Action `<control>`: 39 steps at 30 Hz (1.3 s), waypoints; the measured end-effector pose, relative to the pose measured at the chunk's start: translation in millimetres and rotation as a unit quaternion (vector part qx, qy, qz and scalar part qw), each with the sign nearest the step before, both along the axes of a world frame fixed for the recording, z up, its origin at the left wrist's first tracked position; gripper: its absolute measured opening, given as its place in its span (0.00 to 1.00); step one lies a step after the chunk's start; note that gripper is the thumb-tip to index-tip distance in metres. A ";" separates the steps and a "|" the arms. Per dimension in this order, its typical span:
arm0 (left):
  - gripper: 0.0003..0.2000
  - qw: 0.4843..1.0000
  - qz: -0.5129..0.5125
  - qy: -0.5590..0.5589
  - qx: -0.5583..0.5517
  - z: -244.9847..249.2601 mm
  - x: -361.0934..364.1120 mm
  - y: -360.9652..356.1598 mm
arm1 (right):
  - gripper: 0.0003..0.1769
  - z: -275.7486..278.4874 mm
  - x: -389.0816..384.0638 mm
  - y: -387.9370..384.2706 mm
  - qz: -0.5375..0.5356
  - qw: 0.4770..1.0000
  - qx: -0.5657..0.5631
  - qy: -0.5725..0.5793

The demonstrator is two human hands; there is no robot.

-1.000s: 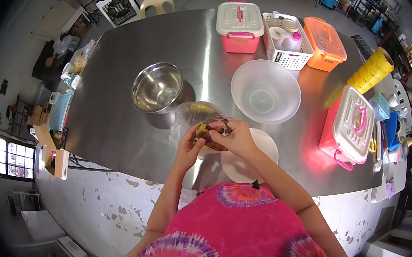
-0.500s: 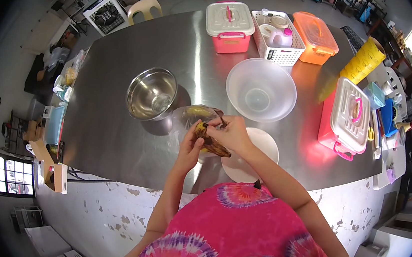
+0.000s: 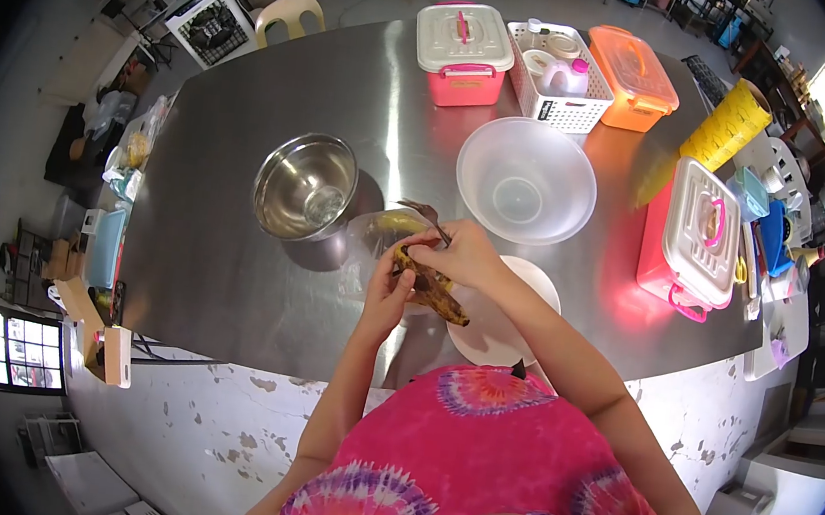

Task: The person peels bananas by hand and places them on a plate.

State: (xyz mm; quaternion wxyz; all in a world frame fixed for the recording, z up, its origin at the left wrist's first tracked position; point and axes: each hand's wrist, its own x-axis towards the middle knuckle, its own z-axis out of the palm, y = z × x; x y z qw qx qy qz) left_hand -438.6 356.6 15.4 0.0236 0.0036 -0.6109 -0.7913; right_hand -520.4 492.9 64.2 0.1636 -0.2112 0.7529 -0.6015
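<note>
A ripe banana, its skin browned and spotted, is held close to my body over the table's near side. My left hand wraps around its left side. The closed fingers of my right hand pinch at its upper end, and a dark strip of peel sticks up beside them. Behind my hands lies a clear plastic bag with something yellow-green inside, partly hidden. A white plate sits under my right forearm, which covers part of it.
On the steel table stand a steel bowl and a translucent plastic bowl. Along the back are a pink lidded box, a white basket and an orange box. Another pink box and a yellow roll stand at right.
My right hand has moved slightly up and left, lifting a dark peel strip that now stands higher above the fingers. The banana's lower end has shifted slightly down and right.
</note>
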 end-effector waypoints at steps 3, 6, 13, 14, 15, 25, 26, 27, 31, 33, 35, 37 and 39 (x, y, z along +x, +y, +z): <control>0.25 0.999 -0.020 -0.040 0.026 3.5 2.0 -1.0 | 0.10 8.2 -4.1 0.5 0.028 1.000 0.012 0.001; 0.23 0.998 -0.021 -0.054 0.022 -2.5 2.5 -1.0 | 0.10 9.7 -7.1 -0.1 0.026 0.995 0.075 0.064; 0.23 0.994 0.030 -0.018 0.102 -14.9 2.2 -3.8 | 0.14 -16.0 -8.9 -0.7 -0.034 0.991 -0.056 -0.117; 0.23 0.988 0.028 0.001 0.149 -17.9 2.5 -5.1 | 0.13 -14.5 -8.6 1.4 -0.055 0.982 -0.075 -0.166; 0.23 0.988 0.030 0.000 0.149 -19.6 3.7 -7.7 | 0.13 -13.2 -7.3 4.1 -0.054 0.982 -0.075 -0.167; 0.23 0.952 0.152 0.075 0.256 -27.4 16.9 -45.3 | 0.09 -20.7 11.5 36.7 -0.118 0.917 -0.200 -0.323; 0.23 0.952 0.153 0.074 0.256 -25.8 17.7 -49.5 | 0.09 -20.8 12.4 38.1 -0.125 0.917 -0.204 -0.320; 0.23 0.947 0.181 0.091 0.250 -24.2 18.3 -53.4 | 0.09 -21.5 13.2 38.7 -0.124 0.917 -0.203 -0.321; 0.22 0.931 0.255 0.119 0.232 -25.7 22.7 -68.0 | 0.09 -21.7 16.8 37.2 -0.136 0.907 -0.222 -0.331; 0.22 0.923 0.289 0.132 0.217 -28.9 26.2 -75.7 | 0.08 -22.9 18.7 34.8 -0.139 0.904 -0.221 -0.338; 0.21 0.914 0.320 0.123 0.216 -26.2 28.7 -75.4 | 0.09 -28.0 19.9 32.2 -0.138 0.903 -0.229 -0.338; 0.20 0.904 0.350 0.114 0.216 -30.4 31.5 -78.7 | 0.09 -33.6 18.6 31.7 -0.147 0.897 -0.240 -0.340; 0.18 0.883 0.384 0.117 0.241 -45.2 33.5 -88.3 | 0.09 -34.8 16.7 31.9 -0.157 0.892 -0.252 -0.341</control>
